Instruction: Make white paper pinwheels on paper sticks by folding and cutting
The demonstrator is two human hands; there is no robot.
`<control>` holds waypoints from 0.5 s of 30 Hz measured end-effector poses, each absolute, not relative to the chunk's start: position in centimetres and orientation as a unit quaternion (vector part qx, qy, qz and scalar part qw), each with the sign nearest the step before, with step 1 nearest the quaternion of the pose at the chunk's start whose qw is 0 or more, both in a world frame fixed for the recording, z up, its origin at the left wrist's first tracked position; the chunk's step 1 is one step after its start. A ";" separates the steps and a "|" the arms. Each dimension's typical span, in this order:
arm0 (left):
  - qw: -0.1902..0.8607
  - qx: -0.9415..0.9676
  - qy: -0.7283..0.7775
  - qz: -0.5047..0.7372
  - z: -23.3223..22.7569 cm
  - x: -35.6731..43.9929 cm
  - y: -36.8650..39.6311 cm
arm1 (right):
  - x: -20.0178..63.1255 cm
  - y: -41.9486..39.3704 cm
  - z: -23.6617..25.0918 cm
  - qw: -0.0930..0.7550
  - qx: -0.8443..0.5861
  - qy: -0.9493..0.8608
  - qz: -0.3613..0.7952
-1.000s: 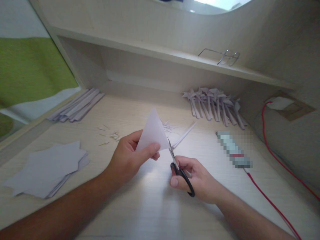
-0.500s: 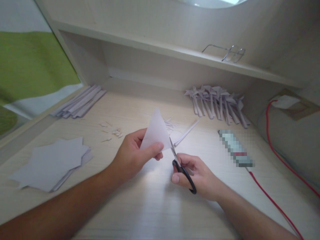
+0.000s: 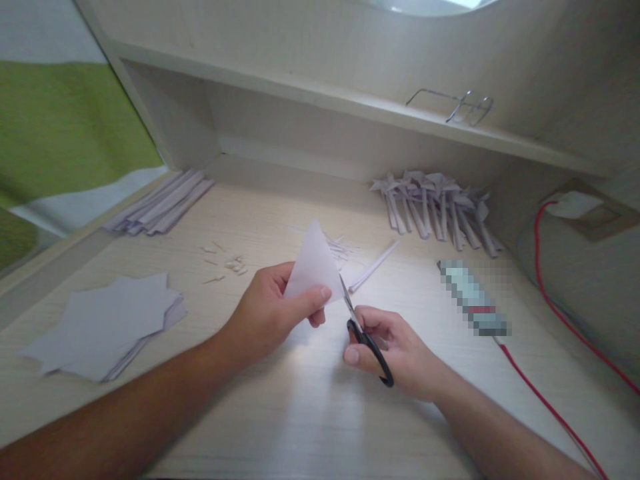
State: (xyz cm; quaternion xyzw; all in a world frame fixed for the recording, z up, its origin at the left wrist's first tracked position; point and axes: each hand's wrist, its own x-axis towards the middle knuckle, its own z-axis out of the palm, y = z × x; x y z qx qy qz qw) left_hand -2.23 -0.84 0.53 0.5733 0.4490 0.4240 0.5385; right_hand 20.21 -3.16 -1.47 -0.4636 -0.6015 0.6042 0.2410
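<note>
My left hand [image 3: 280, 305] pinches a folded white paper triangle [image 3: 314, 265] between thumb and fingers, its point facing up. In my right hand [image 3: 387, 347] is a pair of black-handled scissors [image 3: 369, 345], with finger and thumb in the loops. The narrow blades point up and away, their tips at the right edge of the paper near its lower corner. Whether the blades have paper between them is hard to see. Behind the paper lie thin paper slivers [image 3: 340, 248] and a rolled paper stick [image 3: 374, 267].
Paper sheets [image 3: 110, 320] are piled at left, with rolled paper sticks [image 3: 160, 203] behind. Toothpicks and small pale bits [image 3: 234, 264] lie mid-desk. Paper pinwheels [image 3: 435, 200] stand back right. A blurred phone [image 3: 473, 297] has a red cable [image 3: 550, 407]. Glasses [image 3: 465, 107] rest on the shelf.
Both hands stay nearly in place. The paper in my left hand has shifted very slightly to the right, closer against the scissor blades; the whole view has also moved a touch.
</note>
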 end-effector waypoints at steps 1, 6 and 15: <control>0.537 0.574 0.449 0.424 0.5 -2.2 -0.8 | 20.2 -3.2 -1.5 0.240 -0.464 -0.604 0.602; 0.531 0.573 0.458 0.424 0.4 -2.2 -0.9 | 20.2 -3.1 -1.7 0.242 -0.461 -0.604 0.603; 0.525 0.575 0.460 0.427 0.4 -2.3 -0.9 | 20.4 -3.2 -1.7 0.239 -0.466 -0.616 0.589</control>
